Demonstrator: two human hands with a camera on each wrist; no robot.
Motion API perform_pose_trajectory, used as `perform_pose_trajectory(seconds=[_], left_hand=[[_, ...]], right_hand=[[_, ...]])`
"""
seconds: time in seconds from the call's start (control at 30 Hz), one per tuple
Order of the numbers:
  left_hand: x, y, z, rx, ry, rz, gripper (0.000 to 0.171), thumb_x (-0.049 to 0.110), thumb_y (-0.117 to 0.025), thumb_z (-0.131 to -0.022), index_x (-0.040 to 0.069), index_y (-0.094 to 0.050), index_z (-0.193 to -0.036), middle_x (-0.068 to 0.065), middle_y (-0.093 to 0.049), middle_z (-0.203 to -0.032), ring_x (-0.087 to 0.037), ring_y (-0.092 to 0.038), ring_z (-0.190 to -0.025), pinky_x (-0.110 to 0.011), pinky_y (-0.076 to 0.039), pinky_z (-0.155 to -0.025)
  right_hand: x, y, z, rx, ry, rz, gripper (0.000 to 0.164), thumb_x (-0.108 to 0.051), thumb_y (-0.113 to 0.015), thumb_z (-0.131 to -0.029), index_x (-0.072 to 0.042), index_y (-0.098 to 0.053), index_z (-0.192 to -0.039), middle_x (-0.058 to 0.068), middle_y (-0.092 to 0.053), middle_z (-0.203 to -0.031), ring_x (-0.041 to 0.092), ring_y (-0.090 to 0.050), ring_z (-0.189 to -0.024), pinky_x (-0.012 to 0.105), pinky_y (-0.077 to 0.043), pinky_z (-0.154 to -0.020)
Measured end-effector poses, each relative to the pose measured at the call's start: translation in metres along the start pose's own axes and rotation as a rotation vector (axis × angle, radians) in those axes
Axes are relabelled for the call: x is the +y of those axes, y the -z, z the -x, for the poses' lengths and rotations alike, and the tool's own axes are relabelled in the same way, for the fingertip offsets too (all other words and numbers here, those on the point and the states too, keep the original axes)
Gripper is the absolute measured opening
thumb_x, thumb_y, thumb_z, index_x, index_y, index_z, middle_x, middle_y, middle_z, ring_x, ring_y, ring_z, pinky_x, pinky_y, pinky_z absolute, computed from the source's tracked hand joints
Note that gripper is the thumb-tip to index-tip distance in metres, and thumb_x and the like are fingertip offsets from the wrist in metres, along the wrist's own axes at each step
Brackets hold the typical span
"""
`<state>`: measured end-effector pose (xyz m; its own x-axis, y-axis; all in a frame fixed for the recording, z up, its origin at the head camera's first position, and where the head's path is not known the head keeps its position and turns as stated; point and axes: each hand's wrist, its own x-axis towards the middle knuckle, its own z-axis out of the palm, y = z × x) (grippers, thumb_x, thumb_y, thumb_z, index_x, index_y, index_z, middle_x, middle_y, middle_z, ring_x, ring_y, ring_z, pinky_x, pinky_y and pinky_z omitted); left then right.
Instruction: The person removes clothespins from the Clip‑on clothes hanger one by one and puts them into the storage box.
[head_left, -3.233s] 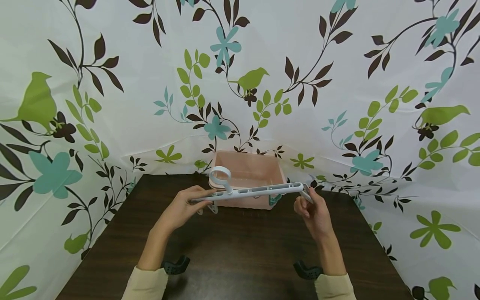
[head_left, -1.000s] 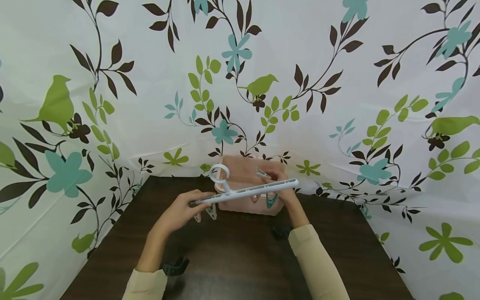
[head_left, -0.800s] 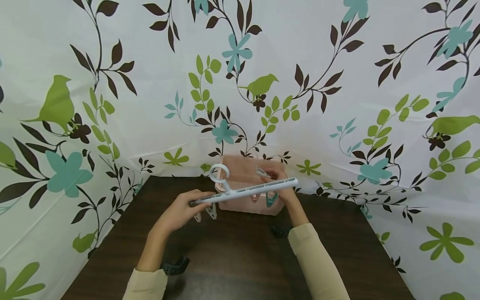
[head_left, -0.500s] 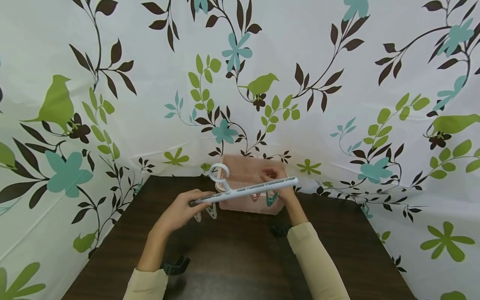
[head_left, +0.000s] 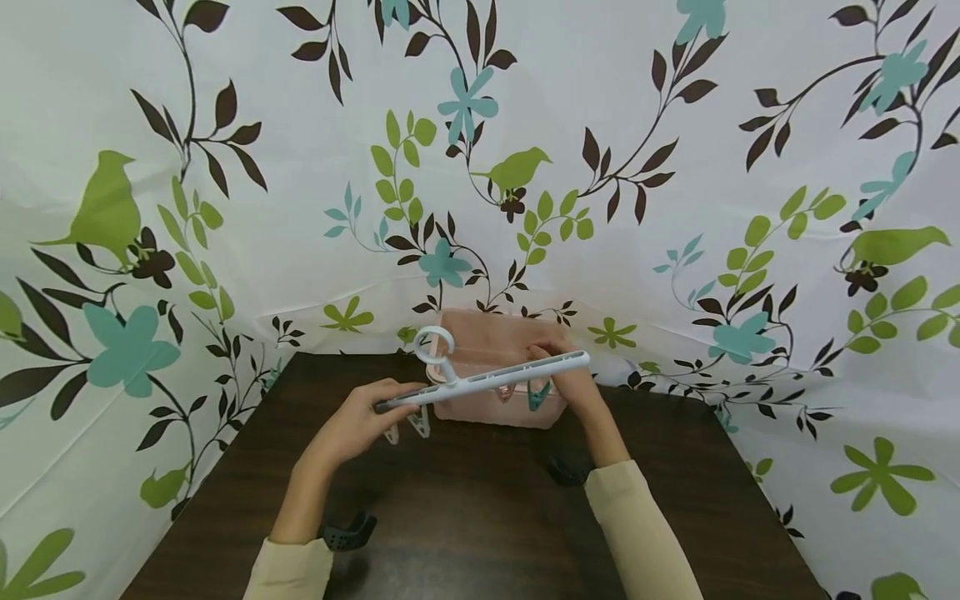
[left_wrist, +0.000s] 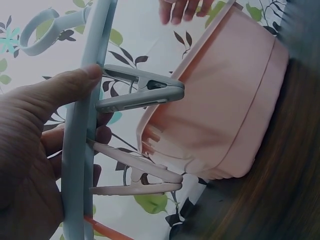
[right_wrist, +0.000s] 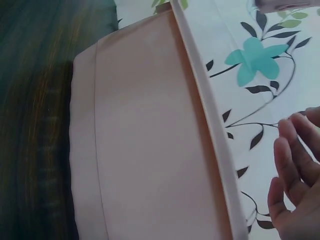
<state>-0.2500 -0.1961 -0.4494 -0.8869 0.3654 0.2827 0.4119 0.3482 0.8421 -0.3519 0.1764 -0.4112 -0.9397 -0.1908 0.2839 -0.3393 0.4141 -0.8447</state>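
At one o'clock the right hand [head_left: 552, 344] is hovering loosely curled, its clip gone, likely into the bin [head_left: 483, 410]; the left hand [head_left: 363, 418] is pinching the hanger [head_left: 517, 377].

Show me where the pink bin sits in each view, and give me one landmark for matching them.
Head: the bin is just below the middle, partly hidden behind the hanger.
Left wrist: the bin fills much of the right half, slanted.
Right wrist: the bin runs from the top down the middle and off the bottom edge.
Shared landmark: the right hand, at the top edge in left wrist, right edge in right wrist.
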Motion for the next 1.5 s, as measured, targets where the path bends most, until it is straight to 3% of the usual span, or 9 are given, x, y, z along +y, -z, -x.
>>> perform_pose_trajectory(seconds=[0.23, 0.4, 0.47, 0.6, 0.77, 0.93, 1.13, 1.4, 1.5], left_hand=[[-0.002, 0.004, 0.0, 0.009, 0.017, -0.014, 0.04, 0.033, -0.07, -0.107, 0.022, -0.07, -0.145, -0.007, -0.068, -0.112, -0.03, -0.07, -0.066, -0.033, -0.059, -0.063], [-0.005, 0.003, -0.001, 0.007, 0.022, -0.019, 0.041, 0.034, -0.07, -0.107, 0.024, -0.069, -0.146, -0.007, -0.068, -0.112, -0.031, -0.07, -0.066, -0.034, -0.059, -0.063], [-0.006, 0.002, -0.001, 0.001, 0.023, -0.014, 0.042, 0.034, -0.07, -0.107, 0.023, -0.068, -0.147, -0.008, -0.068, -0.112, -0.031, -0.07, -0.067, -0.034, -0.06, -0.064], [-0.007, 0.001, -0.001, -0.006, 0.034, -0.005, 0.043, 0.033, -0.07, -0.107, 0.018, -0.068, -0.148, -0.011, -0.067, -0.113, -0.03, -0.071, -0.066, -0.034, -0.06, -0.063], [-0.008, 0.0, -0.001, -0.006, 0.06, 0.001, 0.046, 0.034, -0.07, -0.107, 0.017, -0.066, -0.149, -0.012, -0.068, -0.117, -0.031, -0.071, -0.065, -0.033, -0.06, -0.064], [-0.009, -0.003, -0.001, -0.01, 0.064, -0.002, 0.046, 0.035, -0.069, -0.107, 0.018, -0.066, -0.149, -0.013, -0.068, -0.122, -0.035, -0.072, -0.065, -0.034, -0.06, -0.065], [-0.008, -0.004, -0.003, -0.017, 0.042, -0.003, 0.043, 0.034, -0.07, -0.107, 0.02, -0.068, -0.148, -0.011, -0.068, -0.116, -0.034, -0.071, -0.065, -0.034, -0.061, -0.063], [-0.007, -0.006, -0.007, -0.022, 0.024, 0.006, 0.043, 0.031, -0.07, -0.107, 0.017, -0.068, -0.148, -0.01, -0.067, -0.114, -0.032, -0.071, -0.065, -0.035, -0.062, -0.062], [-0.008, -0.008, -0.007, -0.026, 0.038, 0.003, 0.044, 0.033, -0.07, -0.106, 0.019, -0.068, -0.148, -0.009, -0.067, -0.114, -0.032, -0.071, -0.065, -0.034, -0.061, -0.063]], right_hand=[[-0.014, 0.013, 0.02, 0.013, -0.026, -0.194, 0.035, -0.028, -0.061, -0.112, 0.0, -0.072, -0.129, 0.007, -0.074, -0.123, 0.012, -0.068, -0.104, 0.031, -0.053, -0.095], [-0.01, 0.013, 0.039, 0.029, -0.076, -0.43, 0.022, -0.022, -0.057, -0.113, -0.012, -0.076, -0.11, -0.006, -0.075, -0.1, 0.011, -0.069, -0.092, 0.032, -0.056, -0.089], [-0.008, 0.011, 0.046, 0.03, -0.073, -0.475, 0.027, -0.025, -0.054, -0.114, -0.017, -0.077, -0.102, -0.002, -0.077, -0.095, 0.013, -0.07, -0.09, 0.031, -0.058, -0.088], [-0.006, 0.006, 0.056, -0.018, -0.012, -0.506, 0.038, -0.033, -0.046, -0.116, -0.022, -0.08, -0.102, -0.002, -0.08, -0.098, 0.012, -0.072, -0.096, 0.033, -0.06, -0.089], [0.001, 0.002, 0.068, -0.102, 0.077, -0.523, 0.031, -0.031, -0.046, -0.117, -0.026, -0.077, -0.117, -0.007, -0.077, -0.112, 0.009, -0.069, -0.105, 0.033, -0.059, -0.092], [0.009, -0.002, 0.079, -0.116, 0.126, -0.471, 0.024, -0.014, -0.054, -0.114, -0.01, -0.073, -0.128, -0.006, -0.072, -0.123, 0.009, -0.067, -0.109, 0.033, -0.06, -0.092], [0.013, -0.006, 0.084, -0.155, 0.112, -0.416, 0.03, -0.012, -0.062, -0.11, 0.008, -0.063, -0.132, -0.003, -0.08, -0.116, 0.01, -0.075, -0.102, 0.029, -0.06, -0.087], [0.015, -0.007, 0.085, -0.155, 0.113, -0.421, 0.034, -0.009, -0.063, -0.11, 0.014, -0.06, -0.135, 0.013, -0.078, -0.115, 0.012, -0.074, -0.1, 0.031, -0.062, -0.088], [0.016, -0.006, 0.087, -0.148, 0.116, -0.421, 0.031, -0.008, -0.062, -0.11, 0.012, -0.061, -0.133, 0.012, -0.078, -0.115, 0.012, -0.074, -0.1, 0.032, -0.062, -0.088]])
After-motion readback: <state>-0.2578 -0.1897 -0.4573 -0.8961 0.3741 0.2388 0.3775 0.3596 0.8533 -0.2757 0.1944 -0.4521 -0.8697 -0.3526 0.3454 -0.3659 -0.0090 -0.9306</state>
